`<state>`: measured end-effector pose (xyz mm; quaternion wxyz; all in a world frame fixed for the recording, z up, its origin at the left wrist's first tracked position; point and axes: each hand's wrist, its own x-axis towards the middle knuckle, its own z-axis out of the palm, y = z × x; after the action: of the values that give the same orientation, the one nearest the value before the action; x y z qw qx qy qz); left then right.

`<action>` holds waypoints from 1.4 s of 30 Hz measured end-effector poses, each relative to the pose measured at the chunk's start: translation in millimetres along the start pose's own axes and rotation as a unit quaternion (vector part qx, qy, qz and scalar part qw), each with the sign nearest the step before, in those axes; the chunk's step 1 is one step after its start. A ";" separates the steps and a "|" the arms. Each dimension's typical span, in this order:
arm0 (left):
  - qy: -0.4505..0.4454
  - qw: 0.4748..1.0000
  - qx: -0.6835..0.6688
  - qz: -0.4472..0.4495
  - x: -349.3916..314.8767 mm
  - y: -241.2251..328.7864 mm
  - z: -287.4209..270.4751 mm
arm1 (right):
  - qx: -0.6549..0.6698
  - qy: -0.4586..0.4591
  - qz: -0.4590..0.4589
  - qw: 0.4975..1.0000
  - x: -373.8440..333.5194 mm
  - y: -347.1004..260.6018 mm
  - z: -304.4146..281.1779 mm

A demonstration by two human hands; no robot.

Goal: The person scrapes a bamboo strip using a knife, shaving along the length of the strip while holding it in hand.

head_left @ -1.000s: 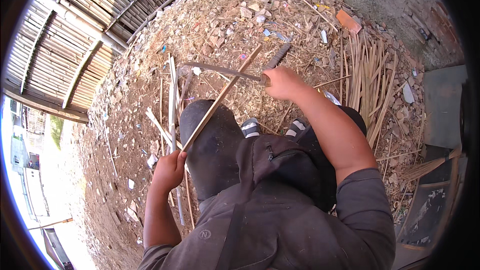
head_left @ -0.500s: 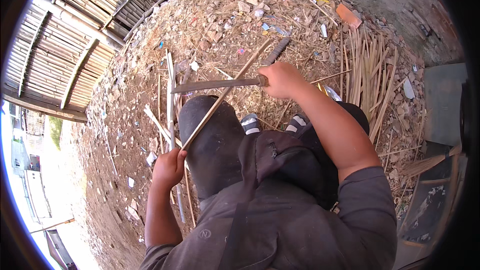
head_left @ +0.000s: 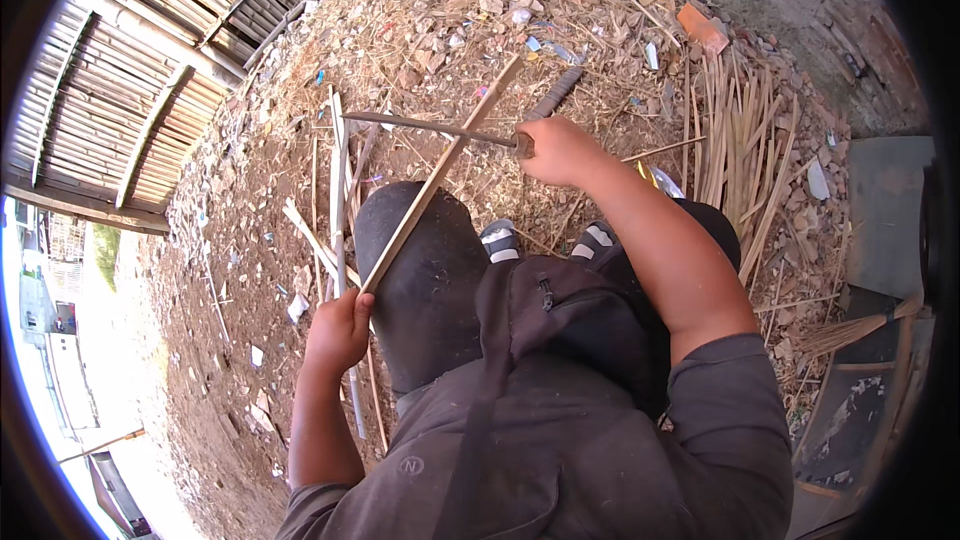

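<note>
My left hand is closed around the near end of a long split bamboo strip. The strip slants up and to the right across my dark-clad left knee. A long-bladed knife is in my right hand, fingers wrapped round its handle. Its blade points left and crosses the strip towards the strip's far end, seen nearly edge-on. Whether the blade bites into the bamboo I cannot tell. Just beyond my right hand lies a dark ribbed rod.
Several split strips lie left of my knee. A pile of pale strips is on the right, near a brick piece. A bamboo-slat fence stands at far left. Rubble and litter cover the ground. My sandalled feet are below.
The knife blade has turned from showing its broad side to nearly edge-on, and its tip has risen. The strip's far end has shifted left and away, tilting more steeply.
</note>
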<state>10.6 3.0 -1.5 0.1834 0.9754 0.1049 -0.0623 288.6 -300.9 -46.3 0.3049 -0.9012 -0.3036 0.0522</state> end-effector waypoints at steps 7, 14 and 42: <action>-0.018 1.000 -0.021 -0.010 -3.0 2.3 -5.3 | -0.039 -0.045 -0.007 0.998 3.8 -10.6 -6.7; -0.025 0.999 -0.006 -0.022 -0.6 7.7 -12.7 | -0.069 -0.051 0.014 0.996 -0.7 -12.5 -6.2; -0.082 0.989 -0.090 -0.085 2.9 12.3 -19.3 | -0.055 0.007 0.028 0.998 -4.7 9.3 -23.1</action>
<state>17.8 -0.5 20.1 0.2725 0.9342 0.1769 -0.1475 296.0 -321.4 -33.5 0.2554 -0.9252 -0.2781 0.0377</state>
